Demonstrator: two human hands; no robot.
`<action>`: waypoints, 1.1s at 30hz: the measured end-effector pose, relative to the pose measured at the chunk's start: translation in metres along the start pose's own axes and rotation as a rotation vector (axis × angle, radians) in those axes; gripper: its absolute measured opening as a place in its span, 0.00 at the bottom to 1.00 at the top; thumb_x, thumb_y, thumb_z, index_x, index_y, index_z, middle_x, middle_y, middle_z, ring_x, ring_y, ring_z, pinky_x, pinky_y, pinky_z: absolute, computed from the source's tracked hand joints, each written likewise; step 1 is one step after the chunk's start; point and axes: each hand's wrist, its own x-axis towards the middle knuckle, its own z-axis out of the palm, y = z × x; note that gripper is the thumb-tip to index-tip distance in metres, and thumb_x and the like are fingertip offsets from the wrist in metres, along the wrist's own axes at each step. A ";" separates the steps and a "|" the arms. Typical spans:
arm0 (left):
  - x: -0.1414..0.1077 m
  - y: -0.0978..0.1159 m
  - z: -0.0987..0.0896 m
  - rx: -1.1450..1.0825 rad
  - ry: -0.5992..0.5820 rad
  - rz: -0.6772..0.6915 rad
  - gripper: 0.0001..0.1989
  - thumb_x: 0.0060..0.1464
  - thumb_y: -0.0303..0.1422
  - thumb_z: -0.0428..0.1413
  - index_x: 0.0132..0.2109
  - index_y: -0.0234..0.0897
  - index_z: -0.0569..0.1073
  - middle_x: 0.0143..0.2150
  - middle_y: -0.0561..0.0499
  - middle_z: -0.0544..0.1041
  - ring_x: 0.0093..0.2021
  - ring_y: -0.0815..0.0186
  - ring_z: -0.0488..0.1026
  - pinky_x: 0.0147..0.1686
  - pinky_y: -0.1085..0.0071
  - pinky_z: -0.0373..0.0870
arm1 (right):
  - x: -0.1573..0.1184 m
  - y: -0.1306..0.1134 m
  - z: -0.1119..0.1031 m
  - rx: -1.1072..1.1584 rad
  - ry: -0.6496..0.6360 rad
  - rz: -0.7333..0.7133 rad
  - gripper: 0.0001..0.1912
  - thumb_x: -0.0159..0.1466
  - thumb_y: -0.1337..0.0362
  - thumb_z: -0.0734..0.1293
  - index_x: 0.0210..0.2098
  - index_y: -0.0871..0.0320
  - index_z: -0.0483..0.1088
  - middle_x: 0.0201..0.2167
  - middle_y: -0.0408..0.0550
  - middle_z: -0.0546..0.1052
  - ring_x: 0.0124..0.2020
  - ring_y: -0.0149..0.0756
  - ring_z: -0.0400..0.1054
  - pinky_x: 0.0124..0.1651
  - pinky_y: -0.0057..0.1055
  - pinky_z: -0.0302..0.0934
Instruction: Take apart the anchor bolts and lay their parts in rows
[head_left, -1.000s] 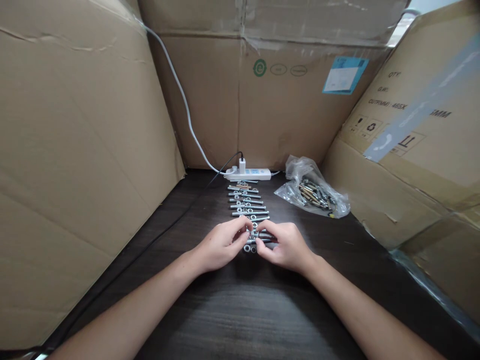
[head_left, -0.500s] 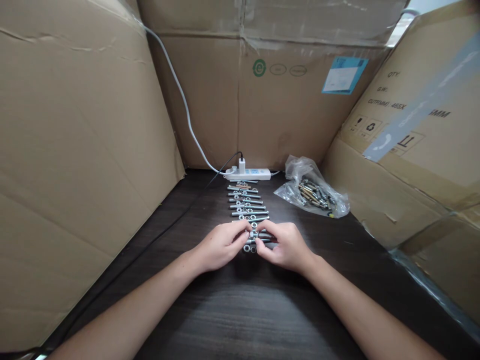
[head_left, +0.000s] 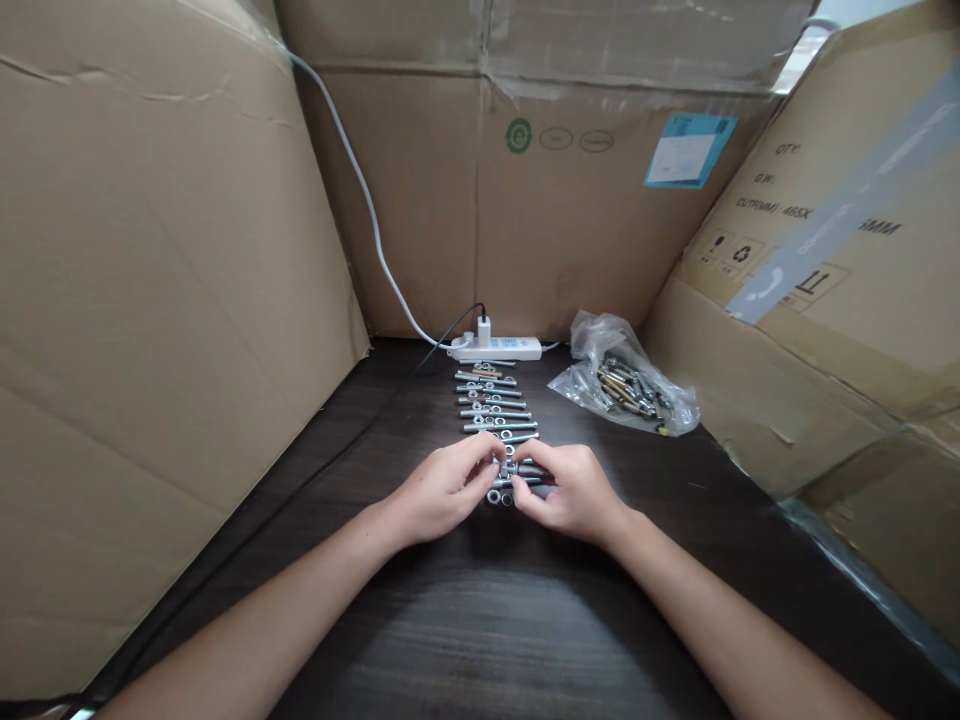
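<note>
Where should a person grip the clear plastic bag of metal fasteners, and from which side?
Probably the bunched far end of the clear plastic bag, from above left: film there looks loose, while the metal fasteners lie nearer and a cardboard box flanks the right.

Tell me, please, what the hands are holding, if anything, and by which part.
The left hand and right hand appear to pinch a small metal fastener between them; which part each one grips cannot be told.
</note>
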 end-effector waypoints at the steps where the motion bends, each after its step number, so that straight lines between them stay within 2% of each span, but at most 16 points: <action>1: 0.000 0.000 0.000 0.003 -0.006 -0.001 0.08 0.62 0.32 0.44 0.40 0.37 0.66 0.33 0.54 0.68 0.31 0.70 0.63 0.32 0.75 0.60 | 0.000 0.000 0.000 -0.001 -0.001 -0.001 0.08 0.55 0.64 0.63 0.33 0.57 0.71 0.19 0.40 0.72 0.17 0.27 0.61 0.25 0.22 0.55; 9: 0.001 -0.001 -0.001 0.039 -0.057 0.023 0.10 0.62 0.32 0.43 0.35 0.36 0.66 0.32 0.53 0.70 0.32 0.69 0.65 0.33 0.74 0.60 | 0.000 -0.001 0.000 0.009 0.008 -0.013 0.08 0.54 0.64 0.63 0.34 0.57 0.70 0.20 0.40 0.73 0.18 0.27 0.62 0.27 0.23 0.56; 16: -0.002 0.002 0.000 -0.013 0.031 -0.035 0.08 0.61 0.34 0.45 0.42 0.37 0.65 0.32 0.53 0.68 0.31 0.69 0.63 0.32 0.73 0.61 | -0.001 0.001 0.001 0.002 0.009 -0.008 0.08 0.54 0.64 0.64 0.34 0.57 0.70 0.20 0.41 0.73 0.18 0.27 0.62 0.26 0.23 0.55; 22: -0.004 0.002 0.001 -0.059 0.001 -0.036 0.07 0.58 0.34 0.49 0.42 0.37 0.64 0.32 0.54 0.67 0.31 0.70 0.62 0.31 0.74 0.60 | -0.001 0.000 0.001 0.005 0.013 -0.017 0.08 0.55 0.64 0.63 0.34 0.57 0.71 0.22 0.42 0.75 0.18 0.28 0.64 0.26 0.23 0.56; 33: -0.002 0.000 0.002 -0.047 -0.033 -0.057 0.07 0.59 0.36 0.48 0.40 0.37 0.65 0.30 0.55 0.67 0.29 0.70 0.62 0.28 0.74 0.60 | 0.000 0.000 0.001 0.000 0.018 -0.038 0.08 0.56 0.64 0.63 0.35 0.57 0.71 0.22 0.41 0.75 0.18 0.28 0.64 0.26 0.23 0.56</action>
